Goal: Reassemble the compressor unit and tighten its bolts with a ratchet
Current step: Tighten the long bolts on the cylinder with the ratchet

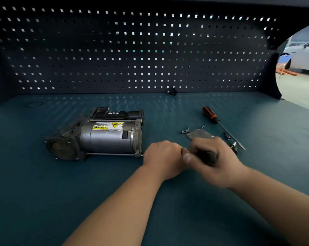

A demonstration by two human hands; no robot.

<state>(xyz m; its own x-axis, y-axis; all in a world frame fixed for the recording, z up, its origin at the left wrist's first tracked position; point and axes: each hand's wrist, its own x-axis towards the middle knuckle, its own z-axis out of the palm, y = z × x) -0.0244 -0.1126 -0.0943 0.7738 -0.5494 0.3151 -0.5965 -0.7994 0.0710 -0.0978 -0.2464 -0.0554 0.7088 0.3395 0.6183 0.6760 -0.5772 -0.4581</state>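
The compressor (97,135) lies on its side left of centre on the counter (34,183). Just right of it, your right grip (212,157) is clenched round a dark handle (206,156); your left grip (163,155) is fisted against it, contents hidden. Beyond lie a plate (198,133), screws (185,130) and a screwdriver (219,124).

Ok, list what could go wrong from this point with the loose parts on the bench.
1. The loose screws lie unboxed beside the metal plate; a sweep of the right hand could scatter them.
2. The screwdriver lies close behind that hand and might get knocked.
3. The dark tool in the right hand is blurred, so its grip looks uncertain.
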